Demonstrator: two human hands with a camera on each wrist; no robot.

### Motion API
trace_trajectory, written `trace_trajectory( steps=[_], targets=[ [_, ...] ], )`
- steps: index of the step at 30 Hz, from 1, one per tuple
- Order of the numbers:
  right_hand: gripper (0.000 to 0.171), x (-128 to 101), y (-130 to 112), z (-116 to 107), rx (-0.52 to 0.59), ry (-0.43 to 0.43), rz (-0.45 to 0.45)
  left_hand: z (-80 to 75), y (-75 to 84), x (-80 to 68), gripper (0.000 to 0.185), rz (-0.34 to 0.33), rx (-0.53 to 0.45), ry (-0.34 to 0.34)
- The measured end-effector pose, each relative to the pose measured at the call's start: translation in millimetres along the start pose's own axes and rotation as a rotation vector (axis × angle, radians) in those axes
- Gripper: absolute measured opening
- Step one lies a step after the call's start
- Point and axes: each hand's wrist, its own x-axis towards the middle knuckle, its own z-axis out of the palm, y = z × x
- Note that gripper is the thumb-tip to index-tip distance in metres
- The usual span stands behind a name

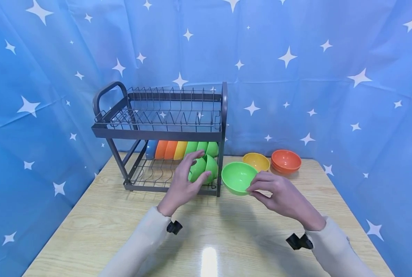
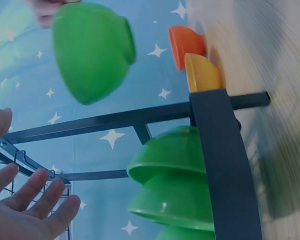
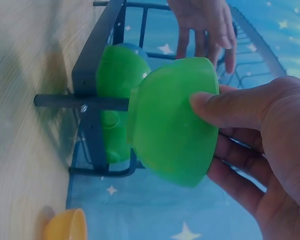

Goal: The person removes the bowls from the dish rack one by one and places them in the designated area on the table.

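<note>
On the left of the wooden table [image 1: 98,219] stands a dark two-tier dish rack [image 1: 157,132]. Its top shelf holds nothing visible; along the far side of the lower shelf, bowls stand on edge in a row [image 1: 181,149], running blue, orange, yellow and green. In front of that row, at the right end, two more green bowls [image 1: 203,168] lean on edge. The left hand [image 1: 184,184] is at these bowls with fingers spread and straight, gripping nothing; whether the fingertips touch the nearer bowl cannot be told from the head view.

Just right of the rack, the right hand [image 1: 283,197] holds a loose green bowl [image 1: 238,177] above the table, thumb on the outside and fingers curled under its rim. Farther right, near the back edge, sit a yellow bowl [image 1: 256,161] and a stack of orange bowls [image 1: 286,161].

The step in hand appears to be loading bowls into the lower shelf, with this one about to go in. The next move likely calls for tipping it on edge and sliding it past the rack's right post beside the two green ones.

The left wrist view shows the open palm [image 2: 25,210] apart from the racked bowls, a gap the head view hides. The right wrist view shows the thumb [image 3: 230,107] pressed on the bowl's outer wall, and the grip itself.
</note>
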Motion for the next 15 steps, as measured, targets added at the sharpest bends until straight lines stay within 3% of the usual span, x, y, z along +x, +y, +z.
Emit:
trace_trajectory(
  steps=[8, 15],
  targets=[
    [0.030, -14.2, 14.4, 7.8, -0.044, -0.017, 0.065, 7.9, 1.1, 12.0, 0.063, -0.188, -0.118, 0.000],
    [0.027, -25.7, 25.5, 16.9, -0.062, -0.017, 0.093, 17.6, 1.8, 25.2, 0.062, -0.266, -0.228, 0.008]
  ],
)
